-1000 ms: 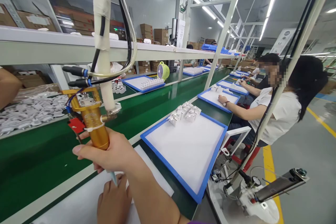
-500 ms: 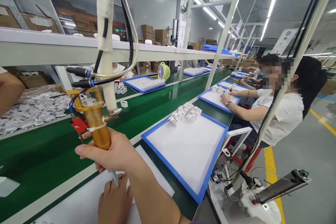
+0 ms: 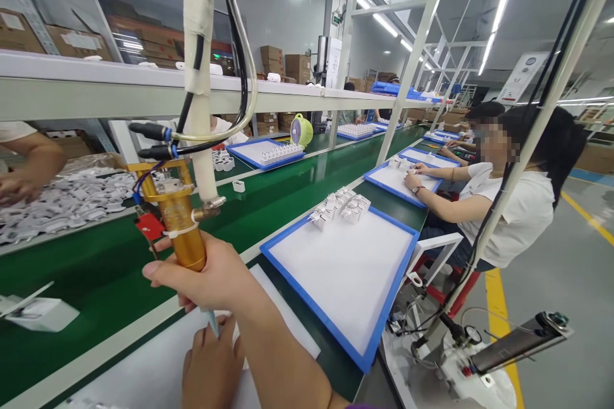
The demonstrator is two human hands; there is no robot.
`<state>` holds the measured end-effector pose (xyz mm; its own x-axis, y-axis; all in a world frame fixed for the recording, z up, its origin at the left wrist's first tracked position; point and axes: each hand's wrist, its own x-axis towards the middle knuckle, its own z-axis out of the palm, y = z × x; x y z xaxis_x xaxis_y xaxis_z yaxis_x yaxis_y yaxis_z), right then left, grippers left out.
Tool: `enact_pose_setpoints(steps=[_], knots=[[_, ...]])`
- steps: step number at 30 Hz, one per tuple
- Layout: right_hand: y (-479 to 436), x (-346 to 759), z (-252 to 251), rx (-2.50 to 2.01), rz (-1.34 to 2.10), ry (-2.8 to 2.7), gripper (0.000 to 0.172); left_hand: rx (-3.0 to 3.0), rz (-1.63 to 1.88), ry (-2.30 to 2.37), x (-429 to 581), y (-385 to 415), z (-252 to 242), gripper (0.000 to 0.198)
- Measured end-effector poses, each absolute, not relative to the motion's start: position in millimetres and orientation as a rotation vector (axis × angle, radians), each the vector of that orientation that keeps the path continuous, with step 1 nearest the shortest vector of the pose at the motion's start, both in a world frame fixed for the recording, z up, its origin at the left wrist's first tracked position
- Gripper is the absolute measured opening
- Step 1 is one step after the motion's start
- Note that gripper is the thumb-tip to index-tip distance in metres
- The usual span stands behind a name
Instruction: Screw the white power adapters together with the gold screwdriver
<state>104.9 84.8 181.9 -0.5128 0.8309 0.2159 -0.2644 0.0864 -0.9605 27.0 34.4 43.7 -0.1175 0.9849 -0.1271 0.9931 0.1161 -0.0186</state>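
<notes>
My right hand (image 3: 215, 275) is wrapped round a gold-coloured dispensing gun (image 3: 185, 239), held upright, with hoses and a red tag at its upper part. Its pale blue nozzle (image 3: 213, 322) points down at the fingers of my left hand (image 3: 211, 364). That hand is closed low over a white sheet (image 3: 139, 364), partly behind my right forearm. A bit of something white shows by its fingers, too covered to name.
A blue-rimmed tray (image 3: 330, 326) bears several white parts (image 3: 339, 206). A white piece (image 3: 45, 314) lies on the green conveyor belt (image 3: 119, 275). Beyond it are a heap of white parts (image 3: 71, 208) and a co-worker's hand (image 3: 22, 185). Another co-worker (image 3: 513, 204) sits at right.
The white piece on the belt has moved right, further into view. At far left, the co-worker's hand has come into view at the heap. My hands hold nearly the same pose.
</notes>
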Motion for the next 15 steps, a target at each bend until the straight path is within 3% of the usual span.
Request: enact_pose_setpoints(steps=[15], knots=[[86.4,103.8,178.6,-0.583,1.558,-1.487,0.042,2.104,-0.019,2.262,24.1,32.8,41.0,0.038]])
